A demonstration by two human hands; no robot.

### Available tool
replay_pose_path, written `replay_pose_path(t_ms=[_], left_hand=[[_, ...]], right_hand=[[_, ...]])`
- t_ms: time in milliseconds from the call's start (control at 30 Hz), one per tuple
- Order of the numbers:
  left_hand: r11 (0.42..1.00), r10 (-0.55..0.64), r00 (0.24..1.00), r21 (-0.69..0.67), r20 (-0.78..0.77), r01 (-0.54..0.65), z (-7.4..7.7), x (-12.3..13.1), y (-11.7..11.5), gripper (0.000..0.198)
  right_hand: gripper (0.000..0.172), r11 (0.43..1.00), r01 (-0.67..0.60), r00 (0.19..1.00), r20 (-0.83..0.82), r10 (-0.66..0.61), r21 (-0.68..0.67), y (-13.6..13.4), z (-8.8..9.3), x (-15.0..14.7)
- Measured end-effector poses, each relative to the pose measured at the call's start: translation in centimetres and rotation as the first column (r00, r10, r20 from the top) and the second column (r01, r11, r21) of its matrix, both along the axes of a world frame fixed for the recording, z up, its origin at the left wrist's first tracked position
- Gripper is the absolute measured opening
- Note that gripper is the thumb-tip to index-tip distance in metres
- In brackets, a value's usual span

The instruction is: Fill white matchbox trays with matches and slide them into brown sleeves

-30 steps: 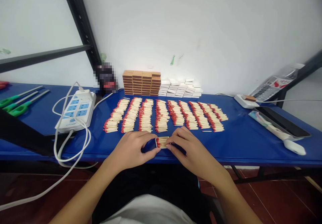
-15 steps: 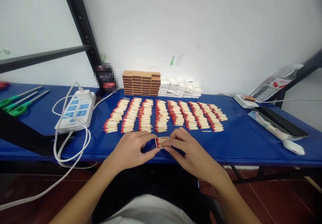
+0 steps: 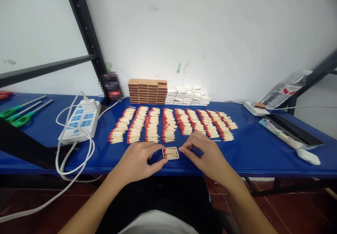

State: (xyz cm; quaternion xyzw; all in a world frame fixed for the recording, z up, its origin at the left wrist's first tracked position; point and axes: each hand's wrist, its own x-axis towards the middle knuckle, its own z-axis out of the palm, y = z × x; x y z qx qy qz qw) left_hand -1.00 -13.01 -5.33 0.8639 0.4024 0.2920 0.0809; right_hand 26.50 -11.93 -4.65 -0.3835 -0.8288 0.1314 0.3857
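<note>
A small white matchbox tray [image 3: 173,158] lies on the blue table near its front edge, filled with red-tipped matches [image 3: 171,153] lying side by side, heads to the left. My left hand [image 3: 140,159] grips the tray's left end between thumb and forefinger. Just off the right end is my right hand [image 3: 204,153], thumb and forefinger pinched together; whether anything is between them I cannot make out. Beyond both hands, several slanting rows of loose matches [image 3: 169,125] spread across the table.
Brown matchboxes [image 3: 147,92] are stacked against the wall, beside piled white trays [image 3: 188,96]. At left are a power strip [image 3: 81,120] with looping white cables and green-handled tools [image 3: 23,116]. A phone [image 3: 293,129], white toothbrush-like item [image 3: 286,139] and plastic bottle [image 3: 288,88] are at right.
My right hand has moved off the tray to the right, uncovering its right end and the matches inside. My left hand keeps its grip. The view has tilted slightly upward.
</note>
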Motion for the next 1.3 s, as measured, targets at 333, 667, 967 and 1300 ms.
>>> replay_pose_path(t_ms=[333, 667, 967, 1300], left_hand=[[1.0, 0.0, 1.0, 0.001, -0.004, 0.0, -0.2, -0.1, 0.0, 0.028], [0.999, -0.007, 1.0, -0.034, 0.026, 0.007, -0.4, -0.2, 0.1, 0.028], [1.0, -0.003, 1.0, -0.013, 0.019, 0.003, -0.5, -0.2, 0.0, 0.027], [1.0, 0.0, 0.999, -0.023, 0.036, 0.001, -0.4, -0.1, -0.1, 0.029]], right_hand=[[0.022, 0.953, 0.276, 0.961, -0.015, -0.276, 0.125, 9.1, 6.7, 2.6], [0.011, 0.942, 0.301, 0.895, 0.297, -0.334, 0.152, 22.8, 10.5, -5.2], [0.02, 0.927, 0.335, 0.823, 0.425, -0.376, 0.17, 27.8, 11.6, -6.8], [0.023, 0.931, 0.203, 0.735, 0.581, -0.35, 0.304, 28.6, 11.8, -7.9]])
